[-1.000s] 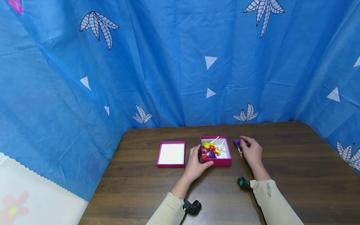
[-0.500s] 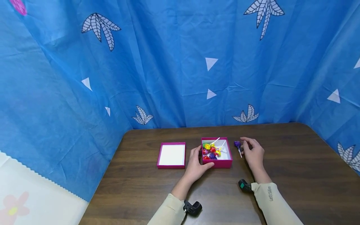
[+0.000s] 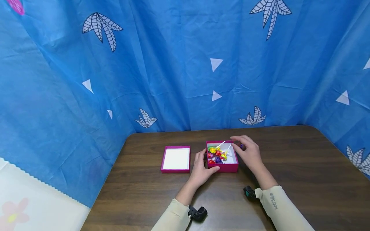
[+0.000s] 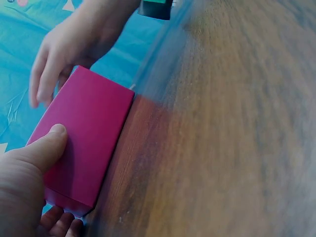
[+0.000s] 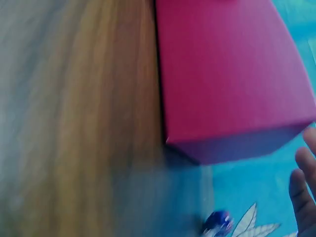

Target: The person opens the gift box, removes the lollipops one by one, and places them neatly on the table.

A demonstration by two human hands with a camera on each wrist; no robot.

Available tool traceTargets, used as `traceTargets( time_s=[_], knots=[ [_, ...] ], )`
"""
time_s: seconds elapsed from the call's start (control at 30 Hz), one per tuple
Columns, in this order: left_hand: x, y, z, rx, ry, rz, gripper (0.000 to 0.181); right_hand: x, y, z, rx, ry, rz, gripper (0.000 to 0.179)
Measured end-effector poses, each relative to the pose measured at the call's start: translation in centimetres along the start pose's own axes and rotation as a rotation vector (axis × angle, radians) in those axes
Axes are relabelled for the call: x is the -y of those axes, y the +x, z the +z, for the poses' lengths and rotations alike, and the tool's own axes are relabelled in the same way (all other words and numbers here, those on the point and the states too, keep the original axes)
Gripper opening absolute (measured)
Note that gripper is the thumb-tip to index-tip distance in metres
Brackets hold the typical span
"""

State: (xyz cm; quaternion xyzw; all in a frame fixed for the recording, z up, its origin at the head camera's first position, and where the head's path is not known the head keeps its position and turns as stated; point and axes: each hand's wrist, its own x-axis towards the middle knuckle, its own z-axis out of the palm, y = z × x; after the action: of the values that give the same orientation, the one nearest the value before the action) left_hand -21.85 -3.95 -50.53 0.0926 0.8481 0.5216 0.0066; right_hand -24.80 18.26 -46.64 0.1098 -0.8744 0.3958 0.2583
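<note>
A magenta box [image 3: 223, 167] with a white inside holds several wrapped lollipops [image 3: 218, 153] in yellow, red and purple. My left hand [image 3: 200, 170] grips its near left corner, thumb on the front face and fingers along the left side. In the left wrist view that thumb [image 4: 49, 145] presses flat on the magenta wall. My right hand [image 3: 248, 152] is at the box's right rim, fingers apart and holding nothing. A purple lollipop [image 5: 218, 223] lies on the table beyond the box's right side, mostly hidden behind the right hand in the head view.
A magenta lid [image 3: 175, 159] lies inside-up on the wooden table [image 3: 144, 195], left of the box. A blue curtain [image 3: 185, 80] hangs behind the table's far edge. Black wrist cameras [image 3: 198, 213] are strapped to both wrists.
My right hand has moved left from beside the purple lollipop to the box's right rim, leaving that lollipop on the table. My left hand has stayed on the box.
</note>
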Motion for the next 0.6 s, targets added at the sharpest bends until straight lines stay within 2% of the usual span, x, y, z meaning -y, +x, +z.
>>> traceTargets(
  time_s=[0.23, 0.4, 0.6],
  knots=[
    [0.1, 0.0, 0.1, 0.009, 0.005, 0.026, 0.091, 1.8, 0.8, 1.5, 0.204, -0.009, -0.104, 0.039],
    [0.3, 0.0, 0.0, 0.011, 0.006, 0.039, 0.091, 2.4, 1.4, 2.5, 0.297, -0.002, -0.148, 0.035],
    [0.3, 0.1, -0.1, 0.017, 0.015, 0.044, 0.091, 2.8, 2.5, 3.2, 0.364, -0.122, -0.160, 0.033]
  ],
)
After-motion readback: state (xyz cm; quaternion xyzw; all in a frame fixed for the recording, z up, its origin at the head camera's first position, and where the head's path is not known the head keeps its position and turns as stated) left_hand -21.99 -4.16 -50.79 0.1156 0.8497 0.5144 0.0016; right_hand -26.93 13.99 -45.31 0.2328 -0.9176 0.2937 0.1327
